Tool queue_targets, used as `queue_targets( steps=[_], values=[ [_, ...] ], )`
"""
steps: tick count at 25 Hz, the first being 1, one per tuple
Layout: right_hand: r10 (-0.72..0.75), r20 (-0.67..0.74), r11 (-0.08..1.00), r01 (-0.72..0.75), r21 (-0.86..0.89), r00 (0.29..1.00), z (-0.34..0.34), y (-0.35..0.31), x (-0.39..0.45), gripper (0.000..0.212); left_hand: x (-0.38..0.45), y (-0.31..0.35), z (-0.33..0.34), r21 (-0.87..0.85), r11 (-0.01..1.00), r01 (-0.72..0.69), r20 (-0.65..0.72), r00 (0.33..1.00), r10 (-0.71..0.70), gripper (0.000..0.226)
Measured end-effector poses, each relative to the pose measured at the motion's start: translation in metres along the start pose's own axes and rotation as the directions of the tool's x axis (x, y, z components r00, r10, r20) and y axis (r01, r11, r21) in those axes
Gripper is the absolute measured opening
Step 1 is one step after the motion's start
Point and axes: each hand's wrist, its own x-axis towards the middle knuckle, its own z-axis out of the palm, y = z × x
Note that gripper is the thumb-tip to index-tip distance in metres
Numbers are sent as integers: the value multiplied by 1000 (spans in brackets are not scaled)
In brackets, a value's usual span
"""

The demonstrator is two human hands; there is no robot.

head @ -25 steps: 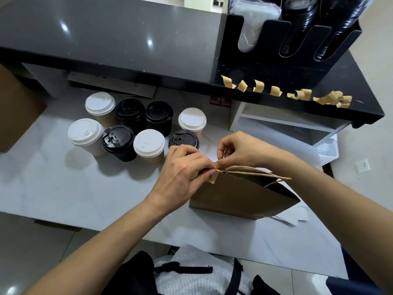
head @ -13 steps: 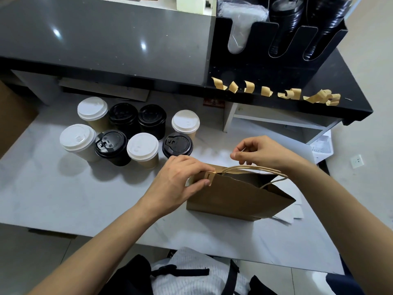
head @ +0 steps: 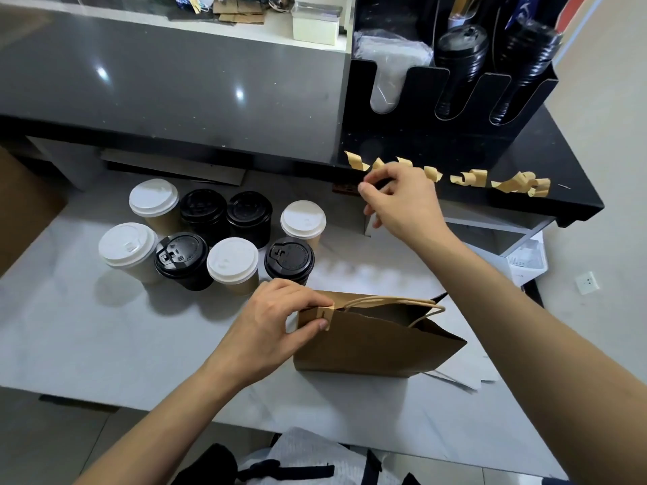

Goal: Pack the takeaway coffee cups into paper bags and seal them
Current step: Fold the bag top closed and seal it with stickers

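- Step in hand, as judged: sealing the paper bag (head: 371,344). It stands on the white worktop (head: 105,337), just right of the cup cluster, mouth pressed nearly flat, twine handles lying along the top edge.
- Left hand (head: 276,320): grip closed on the bag's top left corner, thumb and fingers pinching the two walls together. One tape strip (head: 325,315) is already folded over that corner.
- Right hand (head: 402,201): raised to the black shelf edge, thumb and forefinger pinched at the row of pre-cut tape pieces (head: 469,178) stuck there. Whether a piece is already between the fingertips, cannot tell.
- Eight lidded coffee cups (head: 210,236) stand unpacked, well apart from the right hand. Bag contents hidden.
- Next move, judgement: peel one piece free, carry it to the open stretch of the mouth, fold it over while the left pinch holds the walls aligned.
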Motion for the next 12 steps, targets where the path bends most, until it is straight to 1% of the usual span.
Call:
queue_targets(
  steps=[3, 5, 6, 8, 10, 12],
  values=[
    [39, -29, 999, -39, -15, 999, 16, -11, 21, 35, -3, -2, -7, 8, 1000, 24, -17, 1000, -24, 26],
    [105, -31, 994, -105, -6, 994, 23, -13, 33, 43, -5, -4, -11, 11, 999, 42, -25, 999, -42, 27],
    [131, -28, 991, -131, 3, 991, 25, -13, 38, 41, -7, -6, -12, 15, 999, 46, -31, 998, -46, 28],
    [161, -13, 987, -161, 29, 987, 26, -13, 44, 29, -9, -8, -14, 19, 998, 54, -38, 998, -53, 29],
    [160, -7, 986, -159, 53, 987, 26, -13, 46, 17, -11, -9, -17, 13, 998, 68, -42, 997, -68, 30],
    [151, -12, 986, -149, 71, 989, 26, -13, 47, 14, -12, -9, -18, 14, 997, 72, -49, 996, -71, 31]
  ],
)
